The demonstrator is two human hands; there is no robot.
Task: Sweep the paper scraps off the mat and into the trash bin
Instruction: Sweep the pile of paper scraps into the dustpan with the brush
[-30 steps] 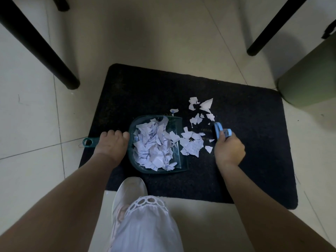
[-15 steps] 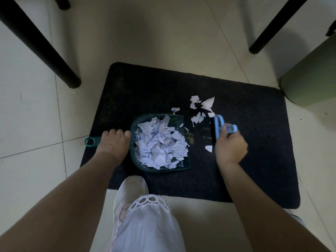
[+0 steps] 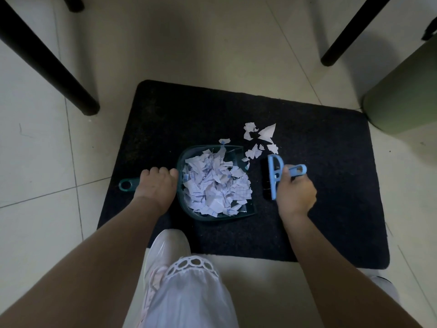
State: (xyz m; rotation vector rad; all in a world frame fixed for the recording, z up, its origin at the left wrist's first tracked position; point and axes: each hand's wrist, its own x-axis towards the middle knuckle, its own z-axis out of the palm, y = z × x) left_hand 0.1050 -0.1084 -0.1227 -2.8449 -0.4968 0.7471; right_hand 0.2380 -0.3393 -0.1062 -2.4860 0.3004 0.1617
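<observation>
A black mat (image 3: 319,209) lies on the tiled floor. On it sits a teal dustpan (image 3: 186,159) heaped with white paper scraps (image 3: 215,185). My left hand (image 3: 157,184) grips the dustpan's handle. My right hand (image 3: 295,192) holds a light blue brush (image 3: 274,176), bristles down on the mat just right of the pan's mouth. Several loose scraps (image 3: 260,138) lie on the mat beyond the brush and pan. A green trash bin (image 3: 406,91) stands at the mat's far right corner.
Black furniture legs (image 3: 54,65) slant down at the far left, and another leg (image 3: 347,31) at the far right near the bin. My white shoe (image 3: 168,247) and pale trouser leg sit at the mat's near edge.
The scraps that lay in front of the dustpan's mouth are now inside it. My right hand has drawn the brush back to the right. The left hand has stayed put.
</observation>
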